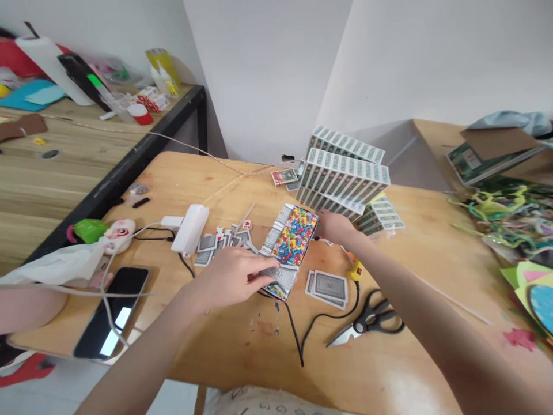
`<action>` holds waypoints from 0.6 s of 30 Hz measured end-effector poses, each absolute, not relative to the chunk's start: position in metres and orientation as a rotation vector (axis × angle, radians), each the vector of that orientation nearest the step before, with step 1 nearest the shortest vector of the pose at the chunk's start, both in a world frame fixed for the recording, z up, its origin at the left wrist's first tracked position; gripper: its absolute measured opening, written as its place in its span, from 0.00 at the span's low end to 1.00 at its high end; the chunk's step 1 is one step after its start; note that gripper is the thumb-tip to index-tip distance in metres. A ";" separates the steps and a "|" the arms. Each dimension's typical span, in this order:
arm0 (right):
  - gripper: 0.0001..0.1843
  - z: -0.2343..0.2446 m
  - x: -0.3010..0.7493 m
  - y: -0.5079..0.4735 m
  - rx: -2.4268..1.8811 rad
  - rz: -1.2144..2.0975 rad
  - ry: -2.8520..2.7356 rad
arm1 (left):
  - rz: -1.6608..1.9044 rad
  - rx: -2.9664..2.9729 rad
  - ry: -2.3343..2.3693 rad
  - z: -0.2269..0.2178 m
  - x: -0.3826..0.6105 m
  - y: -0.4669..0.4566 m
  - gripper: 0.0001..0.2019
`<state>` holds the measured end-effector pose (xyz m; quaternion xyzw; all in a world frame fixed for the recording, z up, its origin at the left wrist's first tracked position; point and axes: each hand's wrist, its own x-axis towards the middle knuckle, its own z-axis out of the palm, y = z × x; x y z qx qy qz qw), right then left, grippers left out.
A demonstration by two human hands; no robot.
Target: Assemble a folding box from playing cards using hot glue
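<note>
A long box [297,235] with a colourful printed face and grey patterned playing cards along its edges lies aslant on the table. My left hand [237,275] is closed on its near end, thumb and fingers against a patterned card [285,278] there. My right hand [339,229] is curled at the far right side of the box, close to the stacked card packs; whatever its fingers hold is hidden. Right of the box lie loose playing cards [330,286] face down. More cards and cut pieces [207,242] are scattered to its left.
Stacked card packs [345,173] stand behind the box. Black-handled scissors [367,317], a yellow corded piece [355,270] and black cable lie at right. At left are a white power strip [190,227] and a phone [112,311]. Another person's arm [30,308] enters at far left.
</note>
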<state>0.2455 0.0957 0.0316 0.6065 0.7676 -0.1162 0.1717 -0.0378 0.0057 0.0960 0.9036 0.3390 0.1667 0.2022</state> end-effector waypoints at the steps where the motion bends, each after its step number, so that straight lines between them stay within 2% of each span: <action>1: 0.20 0.031 0.246 0.097 1.722 -0.330 2.180 | 0.463 2.516 0.953 0.096 -0.038 0.005 0.09; 9: 0.20 0.025 0.252 0.104 1.754 -0.383 2.208 | 0.587 2.160 1.107 0.091 -0.044 0.004 0.09; 14: 0.13 0.025 0.257 0.110 1.807 -0.509 2.263 | 0.716 1.958 1.233 0.083 -0.051 0.004 0.10; 18: 0.04 0.030 0.262 0.110 1.955 -0.645 2.290 | 0.836 1.802 1.287 0.075 -0.055 0.006 0.11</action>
